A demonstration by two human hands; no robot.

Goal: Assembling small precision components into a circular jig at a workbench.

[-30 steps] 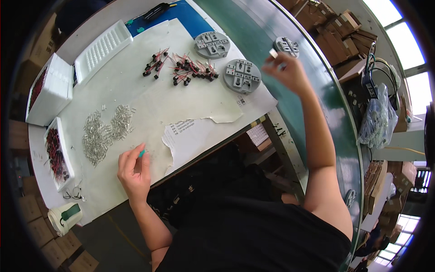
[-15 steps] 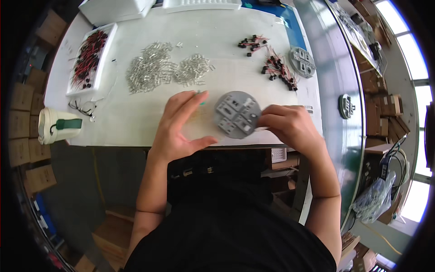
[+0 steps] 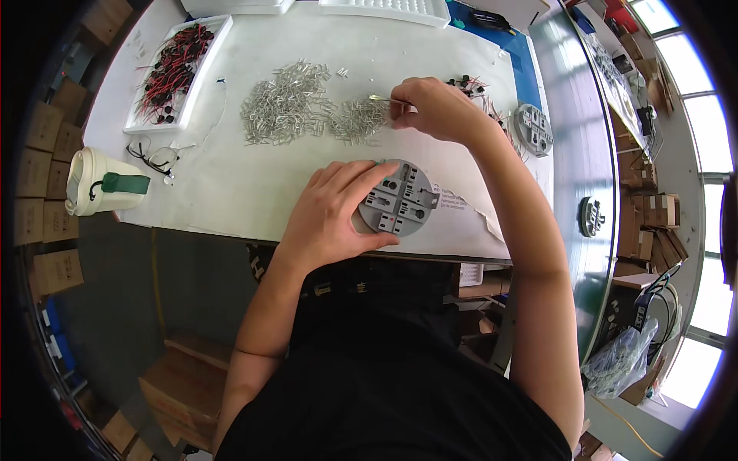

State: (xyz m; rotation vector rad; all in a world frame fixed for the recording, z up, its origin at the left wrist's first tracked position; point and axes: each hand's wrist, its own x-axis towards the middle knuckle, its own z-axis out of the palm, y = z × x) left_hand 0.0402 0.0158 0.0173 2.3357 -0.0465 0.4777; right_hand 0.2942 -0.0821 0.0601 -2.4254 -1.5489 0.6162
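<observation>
My left hand (image 3: 327, 211) is wrapped round the left rim of a round grey fixture (image 3: 399, 201), thumb on the near side and fingers on the far side. Raised blocks with slots and round recesses cover the fixture's top, and it lies on the white table near the front edge. Farther off, my right hand (image 3: 423, 107) pinches slim metal tweezers (image 3: 390, 100), whose tip points left. That tip is over the far right edge of a small pile of shiny U-shaped metal pieces (image 3: 358, 121). Whether it touches a piece, I cannot tell.
A bigger pile of metal pieces (image 3: 284, 104) lies left of the small one. Black parts with red wires fill a white tray (image 3: 219, 48); more lie behind my right arm. Eyeglasses (image 3: 157, 159), a cream cup (image 3: 92, 183) and a second grey fixture (image 3: 533, 129) are around the table.
From beside the fixture my right hand has moved away to the small metal pile. My left hand, apart from the fixture before, now holds its rim. The whole view has shifted slightly.
</observation>
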